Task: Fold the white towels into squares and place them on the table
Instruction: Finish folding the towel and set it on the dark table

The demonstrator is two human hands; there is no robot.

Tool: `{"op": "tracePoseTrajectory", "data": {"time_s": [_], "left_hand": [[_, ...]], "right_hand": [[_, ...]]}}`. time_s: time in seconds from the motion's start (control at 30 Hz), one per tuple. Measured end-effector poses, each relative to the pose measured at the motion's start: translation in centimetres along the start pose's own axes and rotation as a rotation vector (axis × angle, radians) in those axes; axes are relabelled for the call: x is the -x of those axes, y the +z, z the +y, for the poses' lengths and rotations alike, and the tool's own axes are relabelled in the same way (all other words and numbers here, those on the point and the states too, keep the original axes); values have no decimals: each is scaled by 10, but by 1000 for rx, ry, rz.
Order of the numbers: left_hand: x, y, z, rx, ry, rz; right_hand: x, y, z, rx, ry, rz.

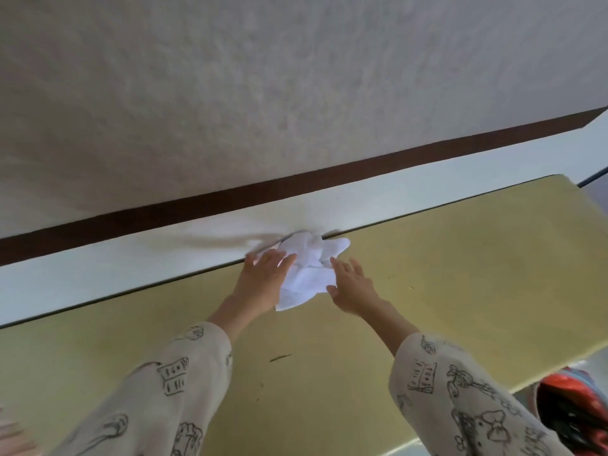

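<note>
Reaching forward over the yellow-green surface (460,291), both hands meet at a crumpled white towel (307,274) that lies at the far edge of the surface, well out from the person. The left hand (263,278) lies with its fingers straight and spread, the fingertips on the towel's left part, and the cloth's lower corner runs just beside its wrist. The right hand (352,287) has its fingers straight and close together, and its fingertips touch the towel's right edge; whether it presses or only brushes the cloth cannot be told. Between the two hands the towel is bunched and unfolded, with one pointed flap sticking out beyond the right hand's fingertips and a rumpled mound just past the left hand's fingertips at the surface's edge. Behind each wrist runs a pale sleeve (460,390) printed with dark line drawings. Beyond the hands and the towel lies a pale floor strip (131,264), then a dark brown baseboard (164,215) and a textured light wall (296,77). Near the right elbow, below the near edge of the surface, sits something red and dark (572,409) that is too blurred to name.
</note>
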State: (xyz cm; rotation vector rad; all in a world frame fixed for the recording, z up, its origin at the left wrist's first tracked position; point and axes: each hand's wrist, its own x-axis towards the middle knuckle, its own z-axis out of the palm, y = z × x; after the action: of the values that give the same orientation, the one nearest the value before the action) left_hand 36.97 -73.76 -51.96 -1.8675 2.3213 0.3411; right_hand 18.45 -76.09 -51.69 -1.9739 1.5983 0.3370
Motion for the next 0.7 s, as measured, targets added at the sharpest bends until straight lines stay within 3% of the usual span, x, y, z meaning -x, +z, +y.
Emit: {"op": "tracePoseTrajectory", "data": {"time_s": [0.13,0.27,0.4,0.43,0.7], "left_hand": [[-7,10,-2,-127,-38,-32],[-6,0,-2,-71,12,-57],[-1,-46,6,-65,174,163],[2,-62,9,-71,177,123],[16,-147,13,-53,-105,87]], "right_hand": [[-16,13,4,158,12,31],[-14,14,2,148,-22,97],[-6,-8,0,71,-114,29],[-1,-15,-1,42,-131,32],[49,-130,15,-207,-183,206]]}}
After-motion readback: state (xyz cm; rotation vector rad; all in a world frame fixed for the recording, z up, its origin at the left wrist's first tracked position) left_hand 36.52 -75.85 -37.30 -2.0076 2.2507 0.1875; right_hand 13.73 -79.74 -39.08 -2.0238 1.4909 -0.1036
